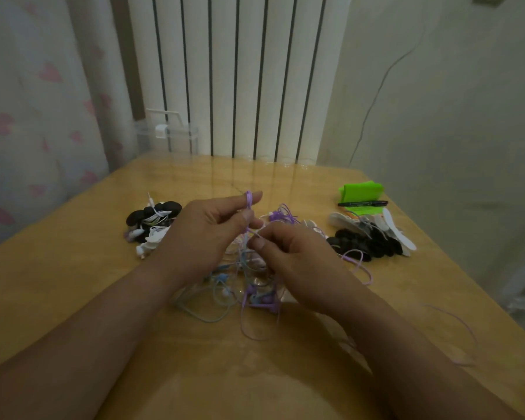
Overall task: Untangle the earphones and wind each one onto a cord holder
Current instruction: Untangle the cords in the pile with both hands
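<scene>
A thin purple cord (249, 203) is wound in small loops round the pointing finger of the left hand (203, 234). The grip of that hand is closed on it, with the thumb pressed against the loops. The smooth cord is also pinched in the grip of the right hand (288, 256), just below and to the right of the left grip, with the fingers curled in. Under both grips a loose tangle of earphones (225, 283) is spread on the shiny yellow-brown worktop (73, 283). Soft blue and purple strings are crossed over each other there in curls and rings. Small purple earbuds (262, 300), stubby and rounded, are seen just below the right grip. A long purple loop (361, 265) is trailed out to the right of that grip. Near the left grip, on its left side, a heap of round black cord holders (153, 219) is piled, with white cords wrapped among them. Well to the right of the right grip a second dark heap (373, 244) is laid, mixed with flat white pieces (397, 234) that are long and rounded at the ends. Behind that heap a bright green folded thing (361, 190) and a slim black pen (362, 203) are set.
</scene>
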